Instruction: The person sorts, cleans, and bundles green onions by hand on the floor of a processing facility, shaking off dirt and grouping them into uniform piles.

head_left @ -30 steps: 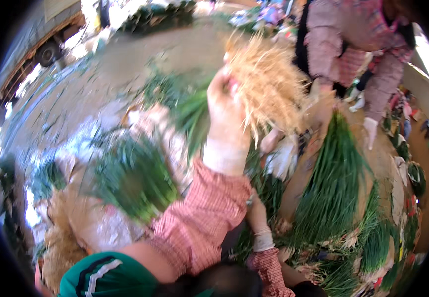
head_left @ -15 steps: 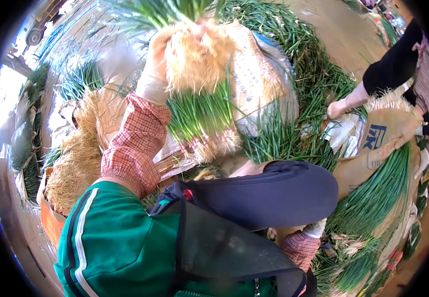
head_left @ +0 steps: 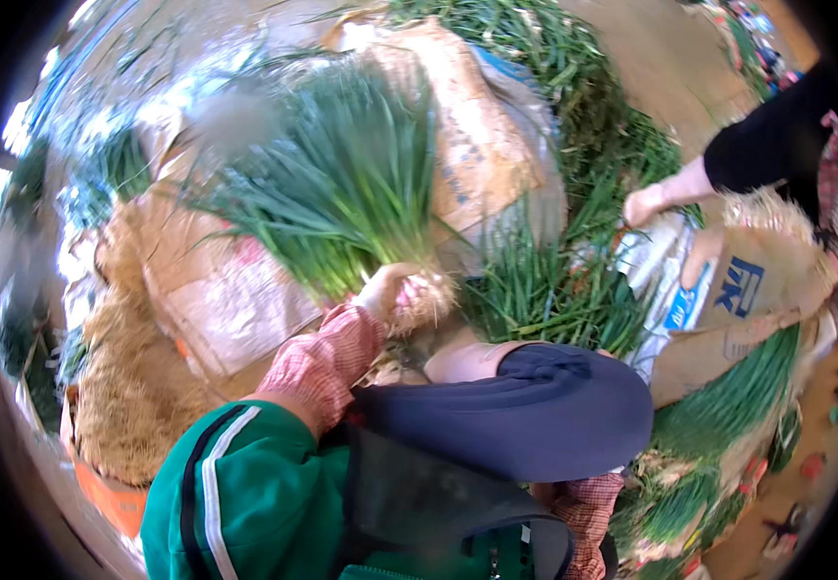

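Note:
My left hand [head_left: 387, 288] is closed around the base of a bunch of green onions [head_left: 351, 174], just beyond my bent leg. Pinkish bulbs and pale roots [head_left: 426, 302] stick out to the right of my fingers. The long green leaves fan up and to the left over the sacking. Only the checked right sleeve [head_left: 588, 512] shows, low behind my knee; my right hand itself is hidden.
A fibrous tan root mass [head_left: 133, 377] lies at the left. Loose green leaves [head_left: 573, 290] and a stuffed sack [head_left: 467, 126] lie beyond my knee [head_left: 573, 406]. At right, another person's bare foot [head_left: 646, 205] is near a printed sack [head_left: 728, 319] and more green onions [head_left: 728, 406].
My left hand has come down from high up to near my leg, with green onions in its grip. My right hand, partly seen before at the knee, has dropped out of sight.

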`<state>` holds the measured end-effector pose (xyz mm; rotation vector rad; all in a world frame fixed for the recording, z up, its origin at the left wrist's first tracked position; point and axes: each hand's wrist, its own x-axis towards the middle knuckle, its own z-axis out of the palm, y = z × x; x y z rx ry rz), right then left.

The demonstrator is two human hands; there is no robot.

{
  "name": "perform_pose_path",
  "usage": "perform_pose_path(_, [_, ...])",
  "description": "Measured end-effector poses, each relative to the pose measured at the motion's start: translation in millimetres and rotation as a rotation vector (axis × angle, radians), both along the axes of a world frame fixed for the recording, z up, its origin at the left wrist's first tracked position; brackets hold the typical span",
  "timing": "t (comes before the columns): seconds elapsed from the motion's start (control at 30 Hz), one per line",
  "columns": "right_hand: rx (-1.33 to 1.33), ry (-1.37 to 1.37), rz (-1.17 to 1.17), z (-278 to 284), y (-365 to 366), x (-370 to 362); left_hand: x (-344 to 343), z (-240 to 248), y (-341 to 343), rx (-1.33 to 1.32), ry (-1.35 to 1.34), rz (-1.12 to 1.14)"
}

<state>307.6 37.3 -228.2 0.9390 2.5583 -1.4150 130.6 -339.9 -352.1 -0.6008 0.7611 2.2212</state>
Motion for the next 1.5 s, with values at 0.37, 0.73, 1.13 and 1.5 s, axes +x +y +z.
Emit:
perform_pose_path(0.37, [0.239,-0.046,0.256,17,16,-15,-10,-105,-44,-0.671,0.210,0.370])
perform_pose_path(0.73, [0.135,0.452,-0.122,246,43,-4,-36,57,-66,-1.216,0.754,-0.471])
perform_pose_path(1.13, [0.751,0.472,-0.170,308,315,-116,19,385,430,0.425,1.358,-0.741])
perform_pose_path(1.5, [0.841,-0.152,-0.104,258,410,-203,-44,337,642,-1.183,1.607,-0.351])
